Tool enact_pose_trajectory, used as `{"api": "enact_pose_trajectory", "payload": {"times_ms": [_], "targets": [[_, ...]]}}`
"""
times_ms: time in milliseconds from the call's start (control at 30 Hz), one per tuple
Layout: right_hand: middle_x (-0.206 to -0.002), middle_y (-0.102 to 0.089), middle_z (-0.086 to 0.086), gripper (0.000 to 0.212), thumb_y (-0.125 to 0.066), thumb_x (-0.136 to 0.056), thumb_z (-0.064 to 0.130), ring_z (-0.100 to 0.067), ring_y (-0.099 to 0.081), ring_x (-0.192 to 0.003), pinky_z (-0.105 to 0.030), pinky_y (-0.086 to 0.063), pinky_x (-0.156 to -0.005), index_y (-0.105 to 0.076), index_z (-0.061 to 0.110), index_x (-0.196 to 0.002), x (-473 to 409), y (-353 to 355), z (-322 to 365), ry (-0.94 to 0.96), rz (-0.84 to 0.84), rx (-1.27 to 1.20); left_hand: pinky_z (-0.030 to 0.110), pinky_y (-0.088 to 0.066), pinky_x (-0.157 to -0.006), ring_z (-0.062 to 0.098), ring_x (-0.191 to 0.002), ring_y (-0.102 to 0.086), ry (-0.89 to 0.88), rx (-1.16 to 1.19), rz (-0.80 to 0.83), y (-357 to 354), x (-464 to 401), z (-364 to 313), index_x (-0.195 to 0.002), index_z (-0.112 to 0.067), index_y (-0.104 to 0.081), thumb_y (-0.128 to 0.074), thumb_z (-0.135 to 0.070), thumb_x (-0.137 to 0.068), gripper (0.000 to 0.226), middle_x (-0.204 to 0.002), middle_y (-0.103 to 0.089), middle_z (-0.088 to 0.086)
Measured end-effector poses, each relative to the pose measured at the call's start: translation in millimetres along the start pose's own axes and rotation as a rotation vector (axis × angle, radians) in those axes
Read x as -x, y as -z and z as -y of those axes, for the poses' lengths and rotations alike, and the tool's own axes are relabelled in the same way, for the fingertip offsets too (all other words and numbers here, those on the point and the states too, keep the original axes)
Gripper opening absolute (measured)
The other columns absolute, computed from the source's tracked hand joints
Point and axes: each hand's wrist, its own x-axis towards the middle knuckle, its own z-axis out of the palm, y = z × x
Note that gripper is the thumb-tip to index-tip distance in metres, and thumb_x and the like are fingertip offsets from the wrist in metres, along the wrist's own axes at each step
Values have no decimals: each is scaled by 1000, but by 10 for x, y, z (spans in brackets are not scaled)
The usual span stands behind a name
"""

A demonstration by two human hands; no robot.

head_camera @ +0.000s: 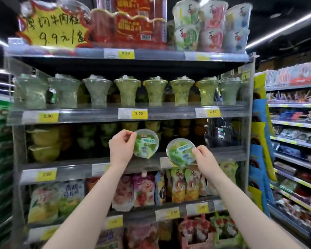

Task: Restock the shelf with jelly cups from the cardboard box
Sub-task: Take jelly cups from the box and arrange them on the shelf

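Two jelly cups are in hand at frame centre, lids facing the camera, before the third shelf [228,155] from the top. The left hand [121,150] pinches the left jelly cup [146,143] by its left rim; the right hand [204,158] pinches the right jelly cup [180,151] by its lower right rim. Eight tall green cups [127,91] line the shelf above.

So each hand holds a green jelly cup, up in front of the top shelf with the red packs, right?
Not the top shelf. In the head view the left hand and right hand each hold a green jelly cup before the third shelf down.
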Motion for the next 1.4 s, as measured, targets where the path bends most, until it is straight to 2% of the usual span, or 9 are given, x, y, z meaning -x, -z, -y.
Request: {"api": "enact_pose_trajectory", "payload": {"times_ms": [133,333,467,767,867,967,1133,1233,1400], "targets": [[-86,-52,-7,24,-39,-98,27,-23,-54,-84,-33,-49,-70,-45,11,-82,-139,-306,128,-4,-6,-99,17,-37,-66,11,-73,-58,59,-59,-16,116,-256,144,-85,-7,-69,-60,-19,-89,16,-77,-66,-1],[-92,-53,-7,20,-37,-100,19,-12,-57,-82,-15,-50,-48,-45,4,-90,-238,-623,227,-49,1,-210,33,-53,-72,32,-80,-66,272,-135,49,88,-428,470,-87,-5,-68,-58,-20,-89,18,-90,-70,17],[-100,-59,-13,24,-39,-98,27,-26,-62,-98,-49,-56,-80,-47,11,-82,-311,-708,164,-83,21,-192,41,-59,-66,20,-60,-58,375,-160,227,85,-528,485,-108,-14,-64,-50,-21,-93,22,-96,-57,3],[-103,-61,-17,25,-41,-95,30,-33,-62,-98,-55,-53,-84,-52,9,-87,-366,-708,178,-139,19,-215,27,-36,-94,28,-121,-48,222,-166,330,28,-422,432,-123,-15,-58,-46,-35,-95,36,-126,-57,9],[-104,-61,-16,23,-41,-96,27,-30,-62,-98,-53,-54,-83,-52,8,-87,-370,-665,162,-148,27,-239,29,-32,-106,15,-126,-40,-105,-83,215,148,-185,280,-122,-18,-56,-65,-29,-84,41,-129,-49,1],[-104,-62,-16,22,-43,-96,28,-30,-63,-98,-53,-54,-83,-51,10,-86,-363,-625,174,-115,48,-265,17,-34,-105,1,-122,-45,-372,-53,428,129,99,130,-122,-19,-57,-79,-23,-71,56,-128,-54,-6],[-113,-61,-9,16,-46,-97,30,-25,-64,-96,-36,-55,-74,-45,16,-103,-259,-586,239,5,275,-427,19,-46,-93,1,-105,-59,-301,30,328,-14,158,58,-117,-18,-62,-82,-29,-68,54,-112,-65,-9],[-114,-63,2,44,-55,-78,21,-18,-65,-98,-34,-52,-81,-45,23,-121,-259,-549,179,91,411,-514,13,-47,-87,-3,-99,-61,-204,102,297,42,92,5,-115,-20,-64,-81,-29,-69,50,-106,-68,-10],[-113,-64,12,63,-82,-69,26,-4,-60,-104,-24,-49,-88,-54,25,-125,-309,-764,229,214,212,-258,15,-43,-97,-1,-112,-55,-171,70,375,72,24,-21,-129,-20,-56,-76,-33,-73,61,-121,-61,-11]]}}
